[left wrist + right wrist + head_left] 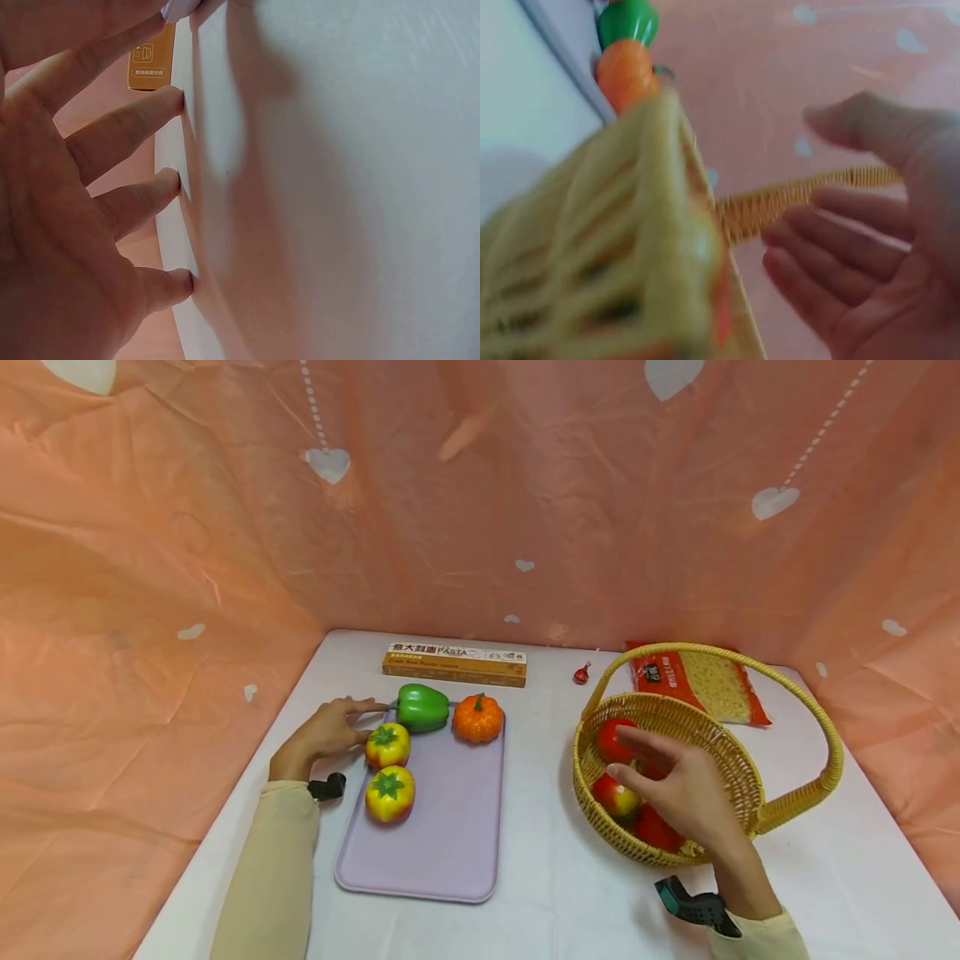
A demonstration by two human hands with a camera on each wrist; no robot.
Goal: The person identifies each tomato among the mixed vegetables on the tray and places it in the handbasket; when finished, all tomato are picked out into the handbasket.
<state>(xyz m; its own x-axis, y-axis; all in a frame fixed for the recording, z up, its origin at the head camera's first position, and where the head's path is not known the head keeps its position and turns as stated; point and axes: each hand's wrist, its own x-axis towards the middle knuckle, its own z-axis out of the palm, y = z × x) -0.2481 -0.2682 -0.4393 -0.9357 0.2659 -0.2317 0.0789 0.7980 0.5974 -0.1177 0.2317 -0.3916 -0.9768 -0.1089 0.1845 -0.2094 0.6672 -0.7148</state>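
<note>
On the left, our left hand (pixel 324 739) spreads its grip, holding nothing, beside the tray's (pixel 450 827) left edge; a nudge could roll the yellow fruits (pixel 390 793) there. On the right, our right hand (pixel 686 785) hangs with its grip parted and empty over the basket (pixel 678 714); snagging the handle (pixel 798 803) could spill the red fruits (pixel 658 828) inside.

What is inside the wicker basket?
Inside the basket lie red fruit-like pieces and a red-and-yellow one. The right hand hides part of the inside, so what lies behind it and the full count cannot be seen.
</note>
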